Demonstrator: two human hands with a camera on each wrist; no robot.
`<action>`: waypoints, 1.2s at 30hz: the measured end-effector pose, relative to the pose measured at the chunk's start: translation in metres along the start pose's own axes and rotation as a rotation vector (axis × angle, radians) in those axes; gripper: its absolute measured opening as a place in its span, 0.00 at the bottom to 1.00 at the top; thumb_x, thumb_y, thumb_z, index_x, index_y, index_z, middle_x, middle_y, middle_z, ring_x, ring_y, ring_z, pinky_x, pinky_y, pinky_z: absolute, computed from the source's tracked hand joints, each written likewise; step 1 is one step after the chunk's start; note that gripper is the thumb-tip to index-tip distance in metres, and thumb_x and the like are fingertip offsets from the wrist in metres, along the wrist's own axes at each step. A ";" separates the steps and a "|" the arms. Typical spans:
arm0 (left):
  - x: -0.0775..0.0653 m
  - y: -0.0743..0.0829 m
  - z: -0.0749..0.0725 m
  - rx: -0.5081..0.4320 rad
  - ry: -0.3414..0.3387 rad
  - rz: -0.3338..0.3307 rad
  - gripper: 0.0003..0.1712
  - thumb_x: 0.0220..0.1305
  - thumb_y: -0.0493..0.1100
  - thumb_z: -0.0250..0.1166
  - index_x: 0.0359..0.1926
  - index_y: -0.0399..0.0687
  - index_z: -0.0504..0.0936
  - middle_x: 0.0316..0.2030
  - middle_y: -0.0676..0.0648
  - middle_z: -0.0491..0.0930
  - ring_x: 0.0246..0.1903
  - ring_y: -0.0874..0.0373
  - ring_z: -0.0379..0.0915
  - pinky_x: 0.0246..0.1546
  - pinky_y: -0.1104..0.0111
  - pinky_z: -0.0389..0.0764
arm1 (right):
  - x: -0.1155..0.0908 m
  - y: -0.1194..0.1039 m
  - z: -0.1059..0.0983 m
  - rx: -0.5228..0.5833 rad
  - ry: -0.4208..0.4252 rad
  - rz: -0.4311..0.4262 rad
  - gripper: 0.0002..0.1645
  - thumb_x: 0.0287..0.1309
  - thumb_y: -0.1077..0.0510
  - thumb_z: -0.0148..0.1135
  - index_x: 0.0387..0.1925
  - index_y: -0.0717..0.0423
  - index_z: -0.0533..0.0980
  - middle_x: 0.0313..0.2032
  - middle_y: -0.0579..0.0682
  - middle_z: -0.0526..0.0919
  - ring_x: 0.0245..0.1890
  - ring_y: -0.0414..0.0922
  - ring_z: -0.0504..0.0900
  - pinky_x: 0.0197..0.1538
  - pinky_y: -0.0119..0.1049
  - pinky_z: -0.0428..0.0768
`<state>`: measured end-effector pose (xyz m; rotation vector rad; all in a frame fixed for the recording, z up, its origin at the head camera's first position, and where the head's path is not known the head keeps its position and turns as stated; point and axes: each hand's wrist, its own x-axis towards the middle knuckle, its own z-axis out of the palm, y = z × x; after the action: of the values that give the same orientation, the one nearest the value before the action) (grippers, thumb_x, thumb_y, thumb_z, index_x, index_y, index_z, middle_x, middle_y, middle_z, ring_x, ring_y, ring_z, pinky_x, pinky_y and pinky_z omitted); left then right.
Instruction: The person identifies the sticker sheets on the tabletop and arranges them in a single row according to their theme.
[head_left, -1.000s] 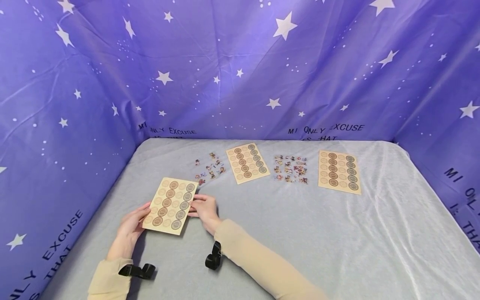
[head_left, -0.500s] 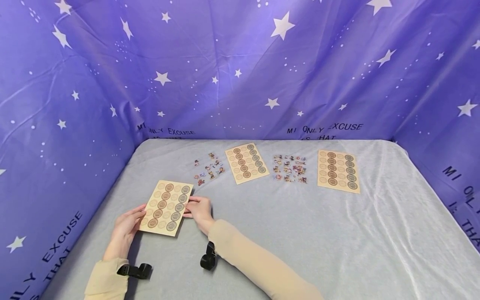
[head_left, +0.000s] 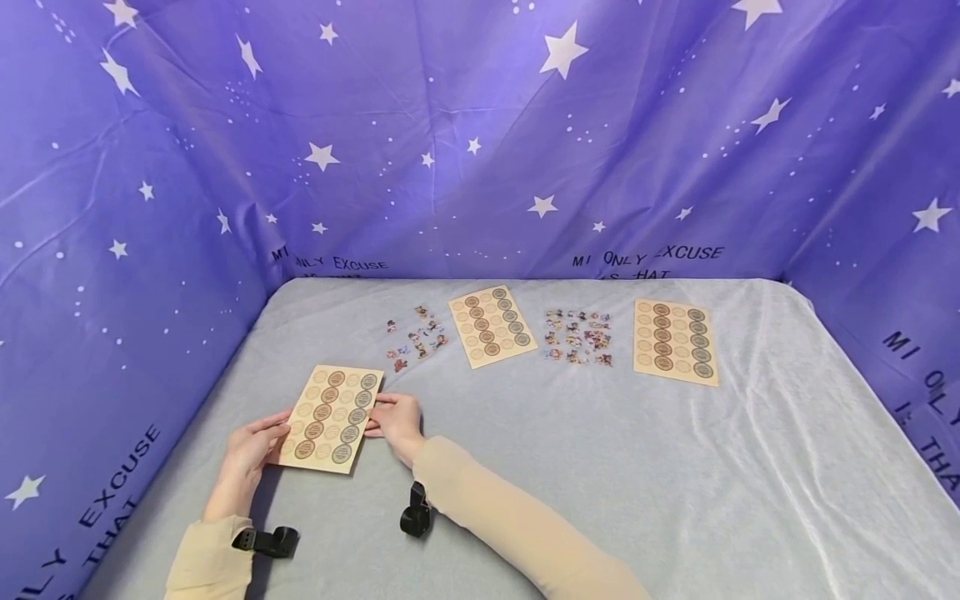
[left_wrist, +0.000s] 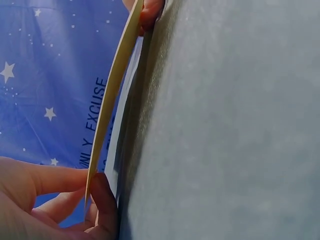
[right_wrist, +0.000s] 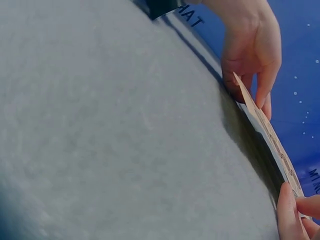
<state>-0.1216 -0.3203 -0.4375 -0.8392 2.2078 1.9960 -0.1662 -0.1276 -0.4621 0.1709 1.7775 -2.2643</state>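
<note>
At seven o'clock on the tabletop (head_left: 525, 417), both hands pinched the sticker sheet (head_left: 330, 418), lifted slightly: left hand (head_left: 251, 450) at its left edge, right hand (head_left: 396, 421) at its right. Light, thin and bendy, it seemed best held by opposite edges

sticker sheet (head_left: 330, 418) near left on table (head_left: 600, 467), between both hands; four sheets (head_left: 492, 326) in row behind

head view high, wrist views low, sharing sticker sheet (head_left: 330, 417)
</note>
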 end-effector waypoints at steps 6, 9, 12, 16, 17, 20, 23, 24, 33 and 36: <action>0.000 0.001 -0.002 0.089 0.008 0.015 0.13 0.56 0.32 0.56 0.42 0.44 0.79 0.20 0.62 0.76 0.21 0.71 0.72 0.22 0.77 0.75 | 0.001 0.002 0.001 -0.059 0.011 -0.006 0.17 0.44 0.76 0.52 0.40 0.72 0.74 0.23 0.62 0.81 0.15 0.48 0.79 0.20 0.35 0.80; 0.000 0.002 -0.003 0.130 0.010 0.023 0.17 0.56 0.32 0.56 0.48 0.36 0.76 0.20 0.62 0.76 0.21 0.70 0.72 0.22 0.77 0.75 | 0.002 0.001 0.001 -0.083 0.007 -0.004 0.17 0.44 0.75 0.53 0.40 0.71 0.74 0.22 0.60 0.80 0.15 0.49 0.79 0.20 0.35 0.80; 0.001 0.002 -0.004 0.168 0.017 0.023 0.19 0.56 0.33 0.57 0.50 0.32 0.74 0.20 0.62 0.75 0.21 0.70 0.71 0.21 0.76 0.75 | 0.002 -0.002 0.001 -0.119 -0.001 0.002 0.16 0.45 0.74 0.55 0.41 0.70 0.74 0.22 0.59 0.80 0.17 0.51 0.80 0.20 0.34 0.80; 0.002 0.003 -0.004 0.216 0.027 0.037 0.20 0.55 0.34 0.58 0.50 0.30 0.73 0.20 0.62 0.75 0.21 0.70 0.71 0.21 0.75 0.74 | 0.001 -0.007 0.000 -0.166 -0.011 0.005 0.16 0.46 0.73 0.57 0.41 0.70 0.75 0.22 0.59 0.80 0.18 0.53 0.81 0.19 0.33 0.80; 0.002 0.003 -0.004 0.229 0.031 0.043 0.21 0.55 0.34 0.58 0.51 0.28 0.72 0.20 0.61 0.75 0.21 0.70 0.70 0.20 0.75 0.74 | 0.001 -0.007 0.000 -0.174 -0.011 0.004 0.16 0.46 0.73 0.58 0.41 0.70 0.75 0.22 0.59 0.80 0.17 0.53 0.80 0.19 0.33 0.79; 0.001 0.003 -0.004 0.272 0.045 0.061 0.21 0.55 0.34 0.58 0.50 0.26 0.71 0.21 0.62 0.75 0.21 0.70 0.69 0.20 0.75 0.73 | 0.002 -0.007 0.001 -0.195 -0.013 -0.003 0.14 0.46 0.72 0.58 0.40 0.69 0.75 0.21 0.59 0.81 0.16 0.52 0.80 0.18 0.33 0.79; 0.000 0.004 -0.004 0.306 0.054 0.079 0.23 0.55 0.33 0.57 0.51 0.25 0.70 0.21 0.61 0.75 0.21 0.71 0.69 0.20 0.75 0.73 | 0.002 -0.005 0.000 -0.198 -0.020 -0.006 0.14 0.45 0.72 0.59 0.39 0.68 0.75 0.20 0.59 0.80 0.16 0.52 0.80 0.18 0.33 0.79; 0.000 0.004 -0.004 0.312 0.058 0.084 0.23 0.55 0.34 0.57 0.52 0.25 0.69 0.22 0.61 0.75 0.21 0.71 0.69 0.21 0.76 0.73 | 0.002 -0.005 0.000 -0.195 -0.027 -0.009 0.14 0.45 0.72 0.59 0.39 0.68 0.75 0.20 0.59 0.81 0.16 0.52 0.80 0.18 0.33 0.79; 0.021 -0.010 -0.008 0.444 0.137 0.194 0.25 0.56 0.45 0.57 0.52 0.36 0.73 0.32 0.54 0.78 0.31 0.69 0.66 0.22 0.79 0.68 | 0.001 -0.009 -0.016 -0.079 -0.202 0.051 0.17 0.49 0.69 0.57 0.43 0.70 0.72 0.29 0.62 0.81 0.21 0.48 0.81 0.29 0.37 0.81; 0.035 -0.020 -0.006 0.416 0.145 0.263 0.24 0.56 0.48 0.59 0.51 0.39 0.74 0.30 0.61 0.79 0.31 0.72 0.67 0.27 0.80 0.70 | 0.003 -0.013 -0.025 -0.078 -0.268 0.092 0.17 0.51 0.67 0.57 0.44 0.70 0.73 0.32 0.63 0.80 0.24 0.49 0.81 0.32 0.39 0.81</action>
<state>-0.1413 -0.3392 -0.4680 -0.6866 2.8019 1.5022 -0.1743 -0.1014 -0.4571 -0.0616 1.6774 -2.0416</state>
